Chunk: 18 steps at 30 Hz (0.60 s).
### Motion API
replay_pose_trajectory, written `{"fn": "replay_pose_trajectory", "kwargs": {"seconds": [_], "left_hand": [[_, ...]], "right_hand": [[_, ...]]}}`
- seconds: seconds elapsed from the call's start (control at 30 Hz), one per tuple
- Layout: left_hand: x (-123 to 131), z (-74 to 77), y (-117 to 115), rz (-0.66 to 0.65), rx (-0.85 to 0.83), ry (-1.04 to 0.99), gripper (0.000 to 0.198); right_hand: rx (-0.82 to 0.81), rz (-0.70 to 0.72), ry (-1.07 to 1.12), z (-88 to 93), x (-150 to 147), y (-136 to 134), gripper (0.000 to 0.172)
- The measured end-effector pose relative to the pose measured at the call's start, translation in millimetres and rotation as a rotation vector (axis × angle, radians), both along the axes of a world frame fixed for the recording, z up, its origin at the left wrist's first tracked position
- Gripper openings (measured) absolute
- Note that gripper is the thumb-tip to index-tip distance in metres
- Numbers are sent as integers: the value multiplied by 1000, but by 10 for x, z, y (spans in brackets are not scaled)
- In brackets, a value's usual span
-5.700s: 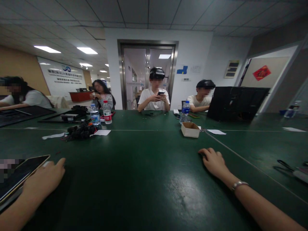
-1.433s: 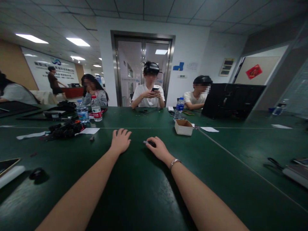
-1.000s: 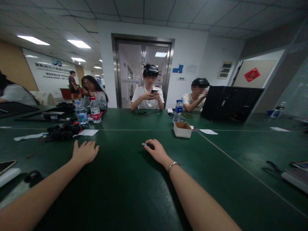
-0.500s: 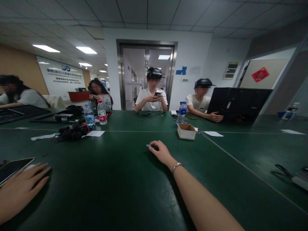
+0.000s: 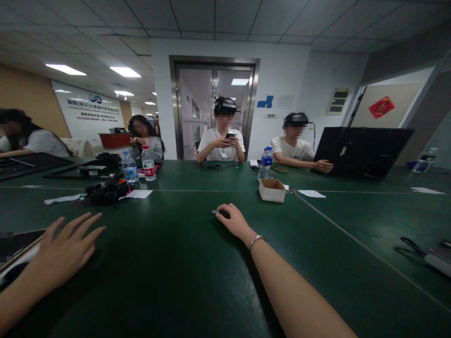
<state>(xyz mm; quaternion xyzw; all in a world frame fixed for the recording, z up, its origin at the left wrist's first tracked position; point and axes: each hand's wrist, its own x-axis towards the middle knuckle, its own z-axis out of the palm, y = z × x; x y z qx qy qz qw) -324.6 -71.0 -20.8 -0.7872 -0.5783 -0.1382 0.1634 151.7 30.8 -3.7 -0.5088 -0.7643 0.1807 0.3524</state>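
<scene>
On the green table (image 5: pixel 169 263), my right hand (image 5: pixel 234 220) is closed around a small black object with a grey tip (image 5: pixel 222 213), perhaps a USB stick; its exact kind is hard to make out. The grey end points left, out past my fingertips. My left hand (image 5: pixel 66 249) is raised at the left with its fingers spread and nothing in it. Beside and partly behind that hand lies a dark flat device with a pale edge (image 5: pixel 24 241), which looks like a phone or tablet. A white item under my left wrist is mostly hidden.
Beyond my right hand stands a small open cardboard box (image 5: pixel 272 191), near a water bottle (image 5: pixel 265 164). Tangled black gear (image 5: pixel 105 191) and two bottles are at the left. Several people sit around; one holds a large black monitor (image 5: pixel 362 152). A cabled device (image 5: pixel 439 260) lies at right.
My left hand has lifted and moved right and forward from beside the dark device, its fingers spreading. My right hand stays put. The black monitor across the table has shifted right with the person's hand.
</scene>
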Motion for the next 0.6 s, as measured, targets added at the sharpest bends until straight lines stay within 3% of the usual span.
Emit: {"fn": "replay_pose_trajectory", "kwargs": {"seconds": [0.07,0.1,0.2,0.33,0.43,0.6], "left_hand": [[549,125,169,25,83,-37,42],[861,175,273,13,38,-69,43],[1837,266,611,-94,-307,-255,48],[2836,271,935,-138,-398,-638,56],[3171,245,1018,-198,-451,-735,57],[3193,172,1069,-227,-444,-753,37]], "right_hand": [[-8,-4,-9,8,-3,-9,19],[-13,-5,-12,11,-3,-13,19],[-14,4,-30,6,1,-8,16],[25,15,-36,-39,12,37,17],[52,20,-32,-65,17,63,16],[67,72,-64,-59,12,53,16]]}}
